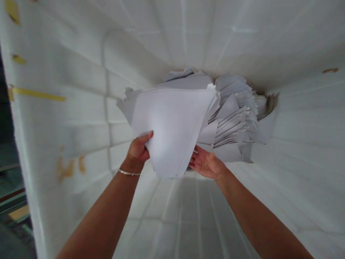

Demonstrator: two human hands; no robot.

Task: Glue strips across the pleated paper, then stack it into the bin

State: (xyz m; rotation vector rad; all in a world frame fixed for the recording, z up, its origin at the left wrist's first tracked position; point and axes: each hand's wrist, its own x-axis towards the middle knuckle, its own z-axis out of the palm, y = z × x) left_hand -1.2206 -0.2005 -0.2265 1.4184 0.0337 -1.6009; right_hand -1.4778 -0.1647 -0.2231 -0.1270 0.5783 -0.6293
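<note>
Both my arms reach into a deep white foam box (81,118). My left hand (138,150), with a thin bangle on the wrist, grips the left edge of a bundle of white paper sheets (172,126), thumb on top. My right hand (206,163) is under the bundle's right edge, palm up, fingers pressed against the sheets. The bundle curves down between the hands. Behind it, more white sheets (234,115) lie fanned in a pile against the box's far end.
The box's white walls close in on the left, right and top (302,118). Yellowish tape strips (37,94) and brown stains (66,169) mark the left wall. A dark area with shelves (13,194) shows outside at the far left.
</note>
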